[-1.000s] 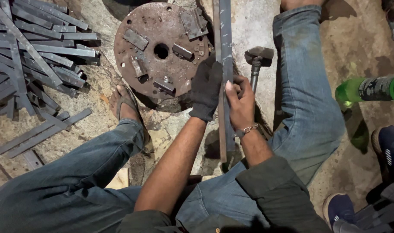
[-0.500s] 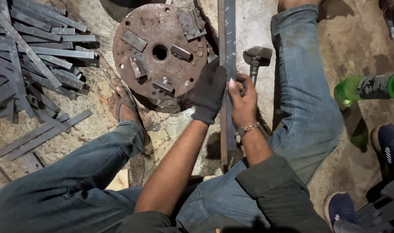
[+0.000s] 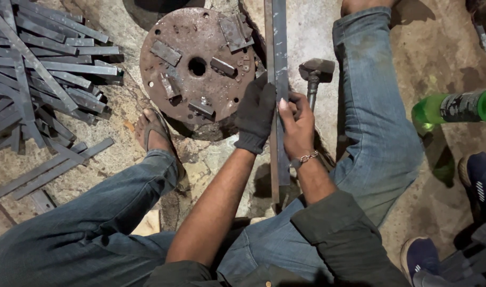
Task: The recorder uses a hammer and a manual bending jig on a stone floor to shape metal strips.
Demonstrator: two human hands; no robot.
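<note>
A long flat steel bar (image 3: 279,48) runs from the top edge down between my legs. My left hand (image 3: 255,114), in a dark glove, grips its left edge at mid-length. My bare right hand (image 3: 297,121), with a chain bracelet at the wrist, holds the bar from the right, thumb pressed on its face. Both hands sit side by side on the bar. Just left of them lies a rusty round steel plate (image 3: 195,64) with small blocks welded on and a centre hole. A hammer (image 3: 316,72) lies right of the bar, above my right hand.
A heap of cut flat steel strips (image 3: 35,79) fills the left side. My sandalled foot (image 3: 153,133) rests by the round plate. A green plastic bottle (image 3: 455,109) lies at the right. Another person's blue shoes (image 3: 479,180) are at the right edge.
Both hands stay on the bar. They and the bar have shifted slightly upward and to the right relative to the round plate.
</note>
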